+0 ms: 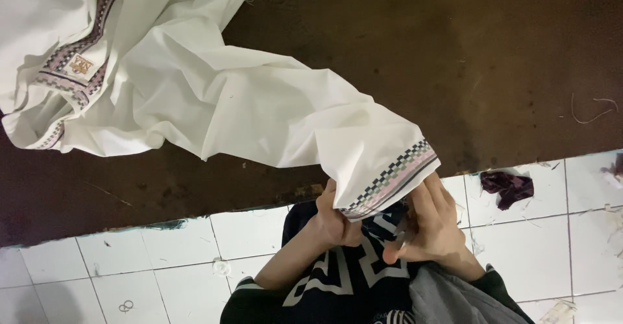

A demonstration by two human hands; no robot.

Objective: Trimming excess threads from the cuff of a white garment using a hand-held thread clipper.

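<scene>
A white garment (214, 84) lies crumpled across the dark surface (454, 58), its sleeve stretched to the edge; the checkered-trimmed cuff (389, 178) seems pinched upright.

A dark brown table (422, 58), white tiled floor (162, 272), a purple cloth scrap (509, 187).

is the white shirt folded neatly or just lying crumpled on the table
Crumpled. The white shirt lies bunched and creased on the brown table, one sleeve stretched out to the edge, where both hands hold its patterned cuff.
</scene>
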